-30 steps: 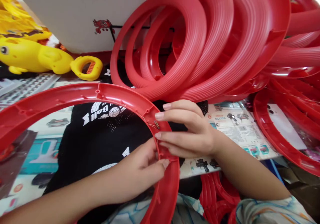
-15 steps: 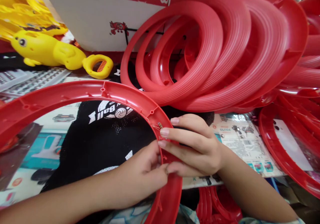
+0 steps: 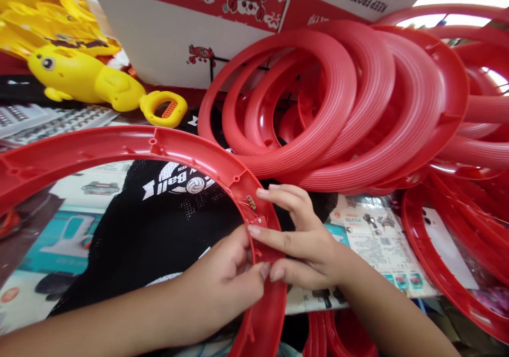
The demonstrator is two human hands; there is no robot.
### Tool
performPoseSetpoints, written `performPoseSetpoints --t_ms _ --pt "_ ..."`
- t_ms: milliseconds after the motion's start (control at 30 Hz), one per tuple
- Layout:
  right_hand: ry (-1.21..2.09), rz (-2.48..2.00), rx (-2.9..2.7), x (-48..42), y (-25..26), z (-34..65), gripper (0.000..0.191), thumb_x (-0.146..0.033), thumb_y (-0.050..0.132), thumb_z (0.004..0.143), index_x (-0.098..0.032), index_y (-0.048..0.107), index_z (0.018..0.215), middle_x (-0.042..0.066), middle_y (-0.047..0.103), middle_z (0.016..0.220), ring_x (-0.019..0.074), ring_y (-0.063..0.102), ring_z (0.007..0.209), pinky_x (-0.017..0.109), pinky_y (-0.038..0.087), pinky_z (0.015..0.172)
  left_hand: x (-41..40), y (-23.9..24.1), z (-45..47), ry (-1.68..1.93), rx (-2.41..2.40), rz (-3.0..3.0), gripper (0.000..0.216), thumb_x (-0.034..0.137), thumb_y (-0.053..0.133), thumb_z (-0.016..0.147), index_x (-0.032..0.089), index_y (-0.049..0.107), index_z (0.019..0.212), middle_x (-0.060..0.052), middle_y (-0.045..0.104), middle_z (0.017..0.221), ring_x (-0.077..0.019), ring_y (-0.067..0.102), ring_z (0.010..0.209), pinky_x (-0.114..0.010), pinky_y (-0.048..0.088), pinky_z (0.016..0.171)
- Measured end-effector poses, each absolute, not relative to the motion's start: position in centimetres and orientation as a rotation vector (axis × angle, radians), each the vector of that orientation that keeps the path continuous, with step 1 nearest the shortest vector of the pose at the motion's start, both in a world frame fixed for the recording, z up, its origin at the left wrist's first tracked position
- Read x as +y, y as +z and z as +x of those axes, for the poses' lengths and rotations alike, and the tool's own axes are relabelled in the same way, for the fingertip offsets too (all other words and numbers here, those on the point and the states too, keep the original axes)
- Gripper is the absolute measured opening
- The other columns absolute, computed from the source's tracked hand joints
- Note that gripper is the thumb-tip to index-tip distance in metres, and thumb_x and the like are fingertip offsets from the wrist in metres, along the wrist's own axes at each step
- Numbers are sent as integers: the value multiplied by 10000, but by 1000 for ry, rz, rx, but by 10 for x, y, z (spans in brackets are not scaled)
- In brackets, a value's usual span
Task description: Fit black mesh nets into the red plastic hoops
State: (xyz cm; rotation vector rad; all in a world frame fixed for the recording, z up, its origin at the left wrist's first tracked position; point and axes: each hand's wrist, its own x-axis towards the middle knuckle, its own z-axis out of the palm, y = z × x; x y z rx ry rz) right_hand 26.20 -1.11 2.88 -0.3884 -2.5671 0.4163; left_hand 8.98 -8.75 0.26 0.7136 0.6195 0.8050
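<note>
A red plastic ring [image 3: 175,140], its hollow ribbed inside facing up, extends across the front of the view. My left hand [image 3: 226,277] is closed around its inner rim, with the thumb lying over the channel. Over the same stretch of ring is my right hand [image 3: 306,240], its fingers stretched out and apart; one fingertip rests by the inner rim and the thumb is close to my left thumb. A small electronic part [image 3: 251,202] with thin wires sits in the channel, just left of the right fingertips. What lies beneath the fingers is hidden.
Several ridged red rings [image 3: 338,97] lean together behind, against a white and red carton [image 3: 178,23]. A yellow toy figure [image 3: 83,78] with a loop handle lies back left. Black printed cloth [image 3: 167,219] covers part of the table. More red rings [image 3: 413,229] are at right.
My right hand's upper fingers have lifted and spread, uncovering more of the small part. My left hand keeps its hold on the ring. The view has shifted slightly.
</note>
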Motion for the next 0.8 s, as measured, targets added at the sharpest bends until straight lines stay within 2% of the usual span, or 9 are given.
performPoseSetpoints --t_ms 200,400,500,600,700,800 --pt "274 -425 -2559 -18 30 262 394 -440 426 937 -154 596 1147 146 411 1367 257 338 1294 477 362 1046 -85 0 93 865 641 814 192 180 503 912 251 522 1090 26 589 995 -108 592 965 -194 477 798" --pt "218 -485 -2593 -26 32 259 368 -331 478 914 -89 575 1174 182 463 1323 285 339 1298 498 391 1035 -83 -6 92 861 793 913 216 246 491 911 220 476 1126 2 594 942 -134 589 854 -259 480 741" --pt "364 -560 -2576 -27 32 258 412 -377 430 936 -113 548 1230 190 380 1389 286 314 1328 533 362 1053 -82 -7 90 861 837 948 178 272 493 906 203 485 1070 0 602 890 -133 586 792 -256 471 701" --pt "653 -602 -2484 -29 27 256 511 -464 428 928 -132 490 1312 186 266 1452 271 300 1363 492 339 1085 -78 -3 87 877 848 987 188 283 491 901 186 490 1062 -21 620 894 -172 606 867 -288 480 754" --pt "869 -610 -2330 -34 21 253 696 -559 584 807 -191 428 1377 157 187 1480 290 249 1392 479 303 1112 -70 2 84 840 936 1115 220 343 518 884 169 531 1018 -22 626 813 -210 606 897 -327 474 795" --pt "930 -687 -2208 -39 18 251 812 -551 724 675 -281 425 1379 104 137 1497 309 208 1405 503 270 1124 -64 6 80 825 1019 1237 279 409 525 875 167 550 1011 -21 635 805 -206 609 839 -329 473 769"
